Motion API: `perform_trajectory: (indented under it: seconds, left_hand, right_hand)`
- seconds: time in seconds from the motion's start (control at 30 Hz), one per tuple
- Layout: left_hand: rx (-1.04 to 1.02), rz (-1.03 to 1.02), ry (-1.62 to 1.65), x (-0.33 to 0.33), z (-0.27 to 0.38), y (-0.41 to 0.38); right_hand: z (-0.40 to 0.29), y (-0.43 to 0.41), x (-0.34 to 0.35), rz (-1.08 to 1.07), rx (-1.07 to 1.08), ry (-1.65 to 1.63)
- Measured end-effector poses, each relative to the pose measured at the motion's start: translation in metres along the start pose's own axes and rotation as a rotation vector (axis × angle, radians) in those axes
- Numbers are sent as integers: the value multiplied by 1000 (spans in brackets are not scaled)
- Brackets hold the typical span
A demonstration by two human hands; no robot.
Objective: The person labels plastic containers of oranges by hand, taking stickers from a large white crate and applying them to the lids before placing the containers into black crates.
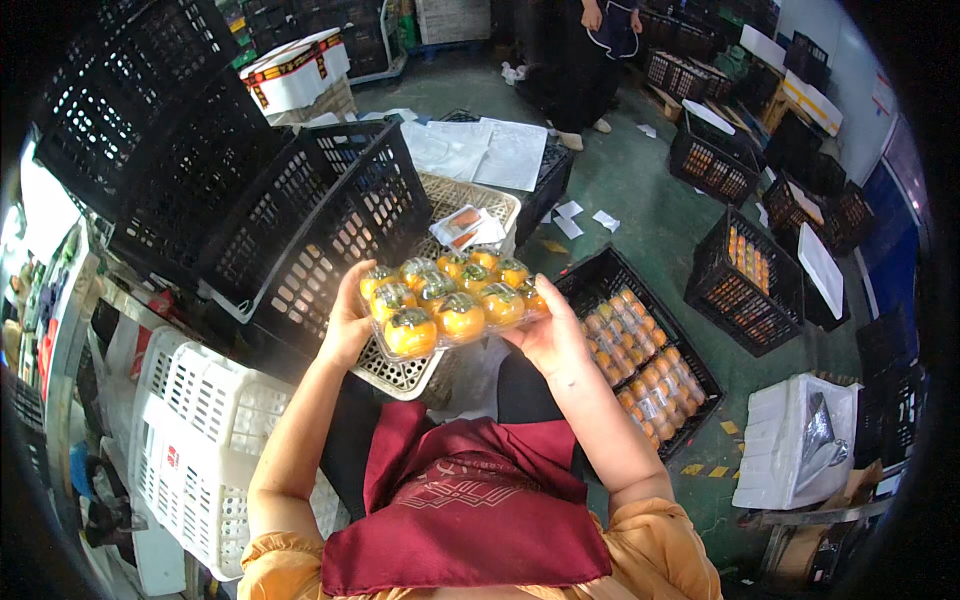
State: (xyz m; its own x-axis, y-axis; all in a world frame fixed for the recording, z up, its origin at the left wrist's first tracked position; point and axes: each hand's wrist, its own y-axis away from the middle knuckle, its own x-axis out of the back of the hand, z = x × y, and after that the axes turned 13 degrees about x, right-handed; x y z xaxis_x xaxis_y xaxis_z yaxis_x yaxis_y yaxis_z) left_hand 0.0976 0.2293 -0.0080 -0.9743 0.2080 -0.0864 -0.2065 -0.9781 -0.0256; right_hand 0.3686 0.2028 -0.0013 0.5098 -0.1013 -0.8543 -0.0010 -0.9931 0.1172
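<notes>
Both my hands hold a clear plastic pack of persimmons [459, 316], the orange fruit with green calyxes showing through it. My left hand [349, 315] grips the pack's left end, and my right hand [551, 326] its right end, thumb on top. Beneath and beyond the pack is a pale plastic crate [508, 201] with a small clear pack of something reddish [466, 227] and white slips on it. To the right, on the floor, a black plastic crate [686, 444] holds rows of packed orange fruit [660, 391].
Black crates [352, 225] are stacked at the left, beside a white plastic crate [199, 442]. More black crates [750, 307] stand on the right, near a white foam box [780, 442]. A person [577, 67] stands at the back. Paper scraps [568, 227] lie on the green floor.
</notes>
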Motion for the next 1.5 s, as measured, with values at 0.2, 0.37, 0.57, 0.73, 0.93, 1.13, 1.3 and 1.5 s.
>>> perform_trajectory:
  seconds: [0.2, 0.37, 0.57, 0.73, 0.93, 1.13, 1.3, 1.5]
  left_hand:
    - [-11, 79, -109, 22, -27, 6]
    - [20, 161, 262, 19, -24, 18]
    - [-107, 104, 481, 8, -15, 15]
    - [-180, 146, 38, 0, -28, 25]
    - [-164, 209, -215, 2, -54, 35]
    - [2, 119, 48, -5, -42, 43]
    - [177, -23, 129, 10, -71, 42]
    - [138, -46, 282, -1, -85, 54]
  right_hand:
    - [9, 12, -10, -50, -25, 94]
    - [-3, 30, -28, -238, 299, 590]
    - [-28, 39, -59, -747, 933, 1141]
    - [-32, 43, -73, -920, 1129, 1365]
    - [-26, 44, -71, -894, 1080, 1317]
    - [-19, 41, -57, -767, 1018, 1234]
    - [-13, 43, -60, -734, 962, 1270]
    - [-8, 44, -59, -551, 725, 1203]
